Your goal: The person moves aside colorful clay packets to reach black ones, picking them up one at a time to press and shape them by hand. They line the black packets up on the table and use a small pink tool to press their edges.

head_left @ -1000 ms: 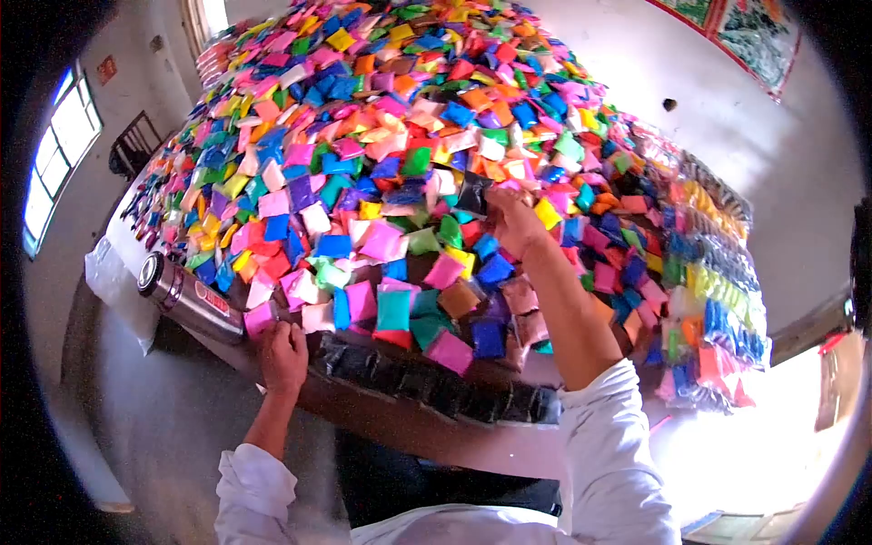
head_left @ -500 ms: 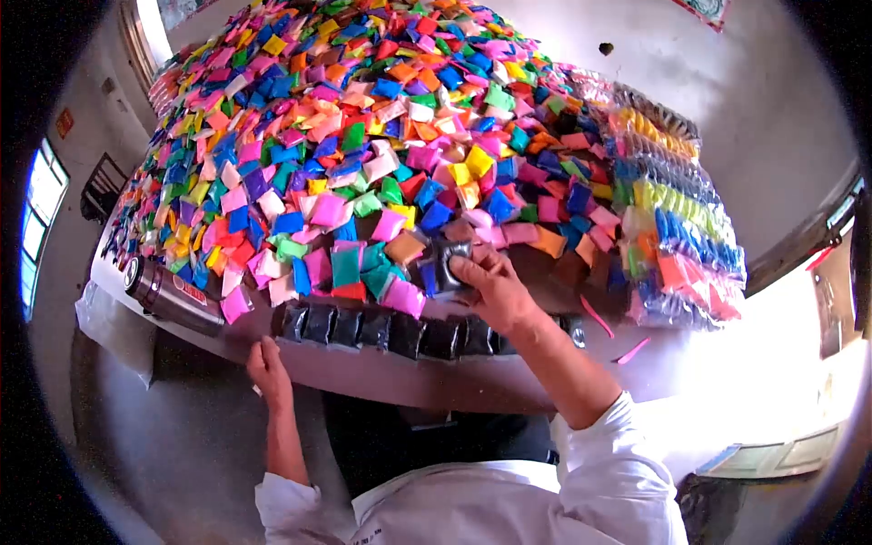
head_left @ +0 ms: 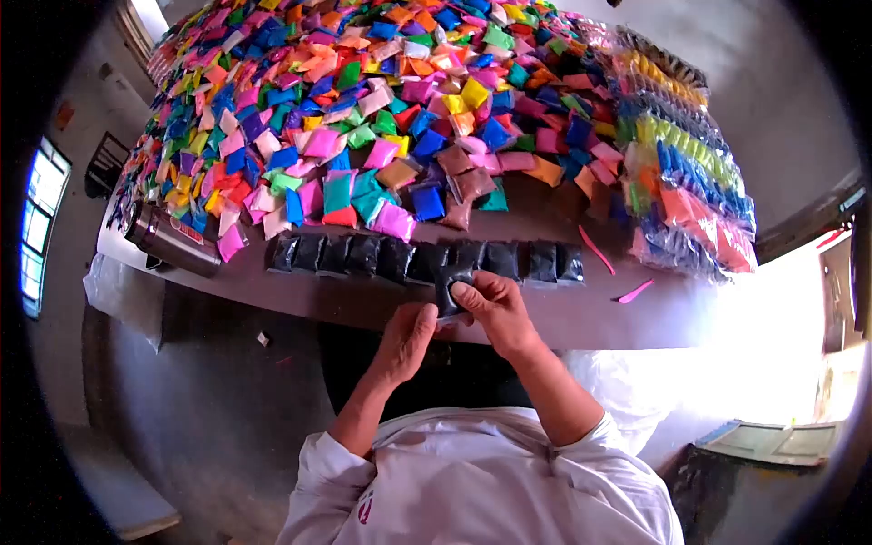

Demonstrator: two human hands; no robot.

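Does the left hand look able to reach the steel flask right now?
Probably yes: the left hand shares the black packet with the right hand, and only bare table edge lies between it and the flask.

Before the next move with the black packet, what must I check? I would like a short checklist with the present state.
1. Grip of the right hand on the black packet: ok.
2. Grip of the left hand: cannot tell, it meets only the packet's lower corner.
3. Packet sealed: cannot tell, too small.
4. The row of black packets lies orderly along the table edge: ok.
5. Free space right of the row: ok, only two pink strips lie there.
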